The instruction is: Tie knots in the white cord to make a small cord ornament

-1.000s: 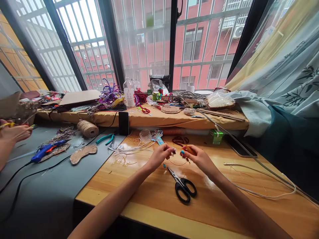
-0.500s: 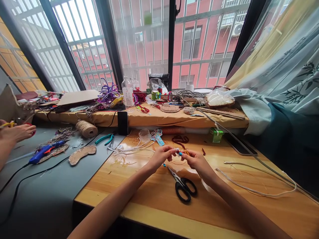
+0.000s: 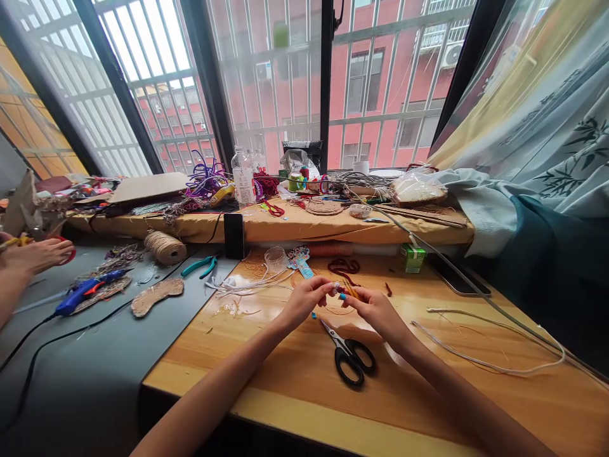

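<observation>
Holding the small red and white piece (image 3: 335,289) up between your two hands works best with a soft, steady pinch. Your left hand (image 3: 308,301) has its thumb and first finger almost closed, with the piece at their tips. Your right hand (image 3: 382,312) is partly curled, and its thumb and fingers pinch a thin orange tool (image 3: 351,290) that looks like tweezers, close to the piece. Let your left fingers hold the piece firm, and let the right ones make tiny moves. Pinching too hard could squash it or make it pop out. Resting your wrists on the wooden table (image 3: 285,400) may help stop any shaking.

The piece is very small, with a pale, shiny part by your left fingertips and dark red beside it. It sits above the table, right between your hands. Your fingers hide some of it, so you cannot tell its whole shape.

The black-handled scissors (image 3: 347,363) lie below your hands, on your side, with their tips pointing up toward your left hand. A dark red fuzzy strip (image 3: 343,267) lies curled just past your fingers.
</observation>
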Demonstrator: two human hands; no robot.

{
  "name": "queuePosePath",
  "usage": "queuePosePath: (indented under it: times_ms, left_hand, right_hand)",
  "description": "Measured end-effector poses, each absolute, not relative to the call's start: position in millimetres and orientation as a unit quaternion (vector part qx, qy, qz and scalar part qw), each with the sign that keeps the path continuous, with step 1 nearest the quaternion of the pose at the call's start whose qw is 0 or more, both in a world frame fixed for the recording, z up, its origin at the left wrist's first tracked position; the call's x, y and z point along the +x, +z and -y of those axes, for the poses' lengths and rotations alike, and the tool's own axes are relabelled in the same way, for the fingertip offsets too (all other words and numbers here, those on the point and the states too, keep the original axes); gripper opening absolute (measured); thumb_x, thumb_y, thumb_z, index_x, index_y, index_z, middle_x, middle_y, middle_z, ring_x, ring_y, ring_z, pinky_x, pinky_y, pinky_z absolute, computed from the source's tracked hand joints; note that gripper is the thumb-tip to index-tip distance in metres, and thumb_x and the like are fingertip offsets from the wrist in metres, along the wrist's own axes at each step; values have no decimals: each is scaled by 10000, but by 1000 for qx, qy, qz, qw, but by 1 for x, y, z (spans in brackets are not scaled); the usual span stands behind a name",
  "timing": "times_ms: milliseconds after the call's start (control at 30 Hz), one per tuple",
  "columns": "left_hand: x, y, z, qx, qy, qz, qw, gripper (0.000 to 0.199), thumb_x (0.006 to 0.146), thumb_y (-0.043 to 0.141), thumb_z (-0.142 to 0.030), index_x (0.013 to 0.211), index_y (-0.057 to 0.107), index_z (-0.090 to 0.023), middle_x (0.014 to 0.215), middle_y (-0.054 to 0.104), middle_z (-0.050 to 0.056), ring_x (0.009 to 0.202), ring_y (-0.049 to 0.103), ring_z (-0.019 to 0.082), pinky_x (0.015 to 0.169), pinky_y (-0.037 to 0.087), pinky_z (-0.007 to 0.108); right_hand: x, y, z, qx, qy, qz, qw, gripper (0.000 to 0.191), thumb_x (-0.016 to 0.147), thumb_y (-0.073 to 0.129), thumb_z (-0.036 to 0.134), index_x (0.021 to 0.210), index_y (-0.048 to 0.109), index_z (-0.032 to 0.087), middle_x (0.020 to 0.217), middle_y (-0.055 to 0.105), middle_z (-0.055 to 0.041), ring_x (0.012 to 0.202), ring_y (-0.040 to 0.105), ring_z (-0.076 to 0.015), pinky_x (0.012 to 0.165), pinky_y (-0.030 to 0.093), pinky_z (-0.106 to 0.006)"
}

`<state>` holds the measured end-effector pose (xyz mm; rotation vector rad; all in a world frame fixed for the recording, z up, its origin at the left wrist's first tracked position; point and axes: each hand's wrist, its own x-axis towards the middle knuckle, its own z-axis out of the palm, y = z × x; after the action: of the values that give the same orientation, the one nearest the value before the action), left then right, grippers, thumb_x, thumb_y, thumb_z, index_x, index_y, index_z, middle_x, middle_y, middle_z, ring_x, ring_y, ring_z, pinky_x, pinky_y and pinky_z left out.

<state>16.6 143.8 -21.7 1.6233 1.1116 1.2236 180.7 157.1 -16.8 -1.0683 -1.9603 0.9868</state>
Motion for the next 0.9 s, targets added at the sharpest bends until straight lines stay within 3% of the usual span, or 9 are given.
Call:
queuePosePath:
  times_ms: [133,267,400,567,700,900]
  left_hand:
    - [16,-18,-139,719,448,-464,260,219,769,455,-299,685,580,-139,612,532,7,556,459,88,547,346,204]
    - [16,-17,-138,752,425,-444,237,235,776,448,-289,656,587,-143,613,547,20,580,478,101,562,351,208]
    - [15,-20,-143,702,436,-459,325,221,750,480,-331,729,596,-144,657,562,28,584,475,101,544,370,207]
    - [16,-20,-146,609,435,-431,505,303,700,522,-387,818,580,-114,738,572,46,597,483,95,535,397,213]
    - [16,-21,-145,582,434,-427,539,301,654,576,-389,745,588,-102,702,573,43,581,486,88,547,398,219]
    - [17,-22,-146,550,453,-417,564,329,638,605,-369,829,596,-102,728,582,51,569,481,81,521,400,211]
  right_hand:
    - [184,-18,-160,-413,397,728,378,272,750,469,389,720,589,148,685,572,-23,611,467,-121,534,321,-223]
    - [184,-23,-165,-416,446,688,394,293,732,480,425,743,560,143,628,515,-11,503,371,-89,437,244,-215]
    - [184,-26,-167,-415,463,681,388,299,721,488,433,720,546,140,579,456,7,477,312,-78,414,205,-211]
    - [186,-22,-167,-420,441,709,356,270,729,481,403,704,548,142,628,485,-6,514,347,-85,433,246,-207]
    - [187,-21,-167,-430,422,721,341,276,742,464,406,699,543,145,632,484,-7,531,362,-91,448,271,-206]
    - [186,-18,-166,-426,411,736,329,294,741,457,416,634,524,150,597,472,-3,509,358,-90,438,255,-208]
